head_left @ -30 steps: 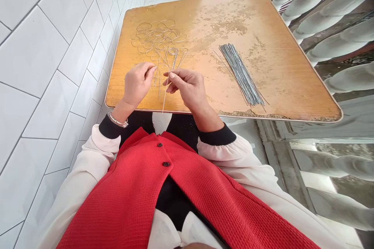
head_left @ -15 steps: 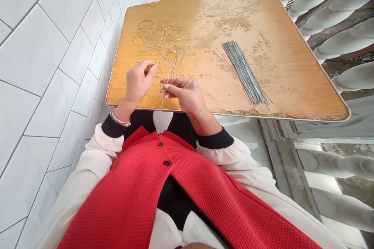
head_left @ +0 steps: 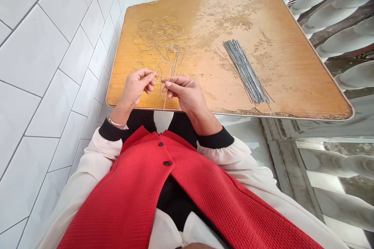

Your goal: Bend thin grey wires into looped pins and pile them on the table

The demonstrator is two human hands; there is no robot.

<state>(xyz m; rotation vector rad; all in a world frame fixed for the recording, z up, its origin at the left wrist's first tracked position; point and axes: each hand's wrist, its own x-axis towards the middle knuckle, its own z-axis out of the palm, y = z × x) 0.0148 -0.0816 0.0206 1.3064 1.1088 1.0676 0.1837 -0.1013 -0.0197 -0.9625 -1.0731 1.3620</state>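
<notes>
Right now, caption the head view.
Left hand and right hand pinch thin wire over a worn wooden table, near looped wires and a wire bundle.

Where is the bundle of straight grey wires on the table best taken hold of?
Probably around its middle, with the right hand coming from above and closing across the strands. The wires lie flat and parallel on the wooden tabletop, packed closest there, while a few stray strands splay out toward the ends, so gripping an end could likely miss some.
</notes>
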